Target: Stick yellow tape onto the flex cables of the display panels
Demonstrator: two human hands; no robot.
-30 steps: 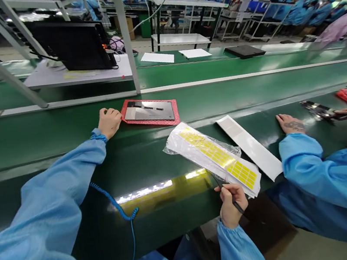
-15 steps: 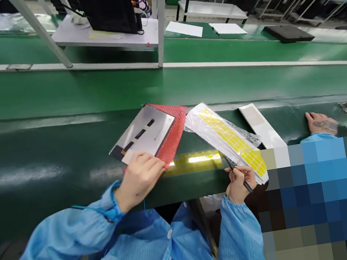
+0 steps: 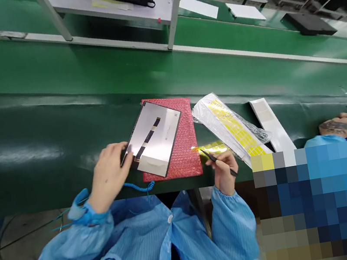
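My left hand [image 3: 107,171] grips the left edge of a silver-backed display panel [image 3: 146,123], with thumb and fingers at that edge. A dark ribbon strip [image 3: 148,138] runs along the panel's back, and a pale patch [image 3: 152,165] covers its near end. Under the panel lies a red bubble-wrap sheet [image 3: 189,145], showing mostly on the right. My right hand [image 3: 223,169] is closed round black tweezers [image 3: 212,157], whose tips point up and left over the sheet's right edge. Just beyond them is a clear yellow film strip [image 3: 214,147].
Yellow label sheets [image 3: 228,121] in clear plastic lie right of the red sheet, beside a long white box [image 3: 269,121]. Farther right are a co-worker's hands [image 3: 337,127] with a metal piece. A coiled blue cord [image 3: 139,188] hangs near the bench edge.
The panel and red sheet have turned straighter toward me. My left hand has shifted from the panel's near end to its left edge. My right hand has moved left with the tweezers.
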